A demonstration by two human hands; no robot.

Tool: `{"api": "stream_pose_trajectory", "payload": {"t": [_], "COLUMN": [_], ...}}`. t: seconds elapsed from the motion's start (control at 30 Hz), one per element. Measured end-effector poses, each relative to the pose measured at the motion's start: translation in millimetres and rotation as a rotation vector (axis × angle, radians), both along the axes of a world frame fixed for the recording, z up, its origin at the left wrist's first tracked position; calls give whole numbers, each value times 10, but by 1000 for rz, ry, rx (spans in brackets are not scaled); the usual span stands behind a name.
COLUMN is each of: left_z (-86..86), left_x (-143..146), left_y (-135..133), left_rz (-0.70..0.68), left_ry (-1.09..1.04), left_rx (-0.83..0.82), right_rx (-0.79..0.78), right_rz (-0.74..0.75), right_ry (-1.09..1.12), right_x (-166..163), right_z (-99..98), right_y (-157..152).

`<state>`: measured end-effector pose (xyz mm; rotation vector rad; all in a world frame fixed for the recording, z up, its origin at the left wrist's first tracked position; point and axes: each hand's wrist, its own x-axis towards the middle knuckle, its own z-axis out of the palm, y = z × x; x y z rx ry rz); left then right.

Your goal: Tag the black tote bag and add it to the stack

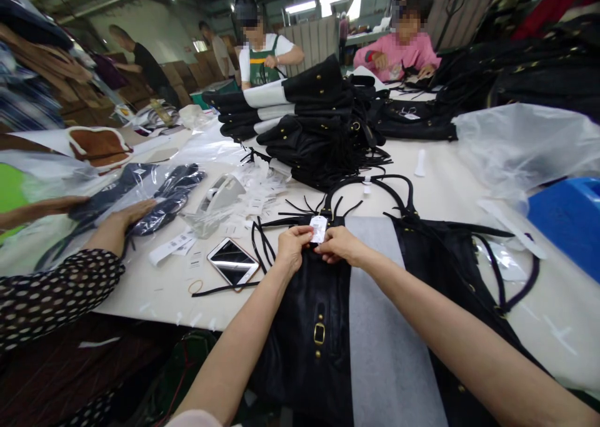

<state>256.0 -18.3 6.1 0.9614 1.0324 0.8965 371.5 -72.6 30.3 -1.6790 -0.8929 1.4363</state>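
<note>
A black handbag (300,314) with a gold buckle lies flat in front of me, a strip of pale grey paper (375,302) across its middle. At its top edge, by the base of the looped handle (328,195), my left hand (293,246) pinches the left side of a small white hang tag (318,228). My right hand (342,246) is closed at the tag's lower right, its fingertips by the bag's top edge; what they grip there is too small to make out. Thin black tassel cords spread out around the handle.
Left of the bag lie a phone (233,262), loose paper labels (173,247) and a plastic-wrapped tag bundle (218,195). A co-worker's hands rest on a bagged black item (173,189). Black bags (309,120) are stacked ahead; a blue bin (567,221) stands right.
</note>
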Motion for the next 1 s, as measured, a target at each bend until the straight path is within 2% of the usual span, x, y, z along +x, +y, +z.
{"api": "stream_pose_trajectory", "payload": {"t": [0.23, 0.4, 0.57, 0.67, 0.77, 0.87, 0.93, 1.0], "left_z": [-37, 87, 302, 403, 459, 460, 414, 324], "left_x": [11, -207, -609, -672, -592, -466, -369, -254], "left_y": [20, -69, -405, -649, -762, -672, -531, -372], "left_rz": [47, 27, -115, -252, -363, -350, -365, -399], "left_ry": [17, 86, 338, 434, 600, 767, 883, 1026], "left_rx": [32, 76, 154, 190, 437, 801, 955, 1033], "right_rx": [134, 237, 368, 409, 415, 357, 341, 369], "right_rz": [-55, -112, -245, -258, -116, 94, 224, 287], "right_ry": [-123, -73, -4, -56, -400, -864, -1011, -1047], "right_x": [114, 86, 132, 265, 440, 608, 713, 832], "right_z": [-105, -95, 74, 220, 284, 244, 217, 221], "right_y": [-53, -89, -137, -131, -165, -353, -569, -814]}}
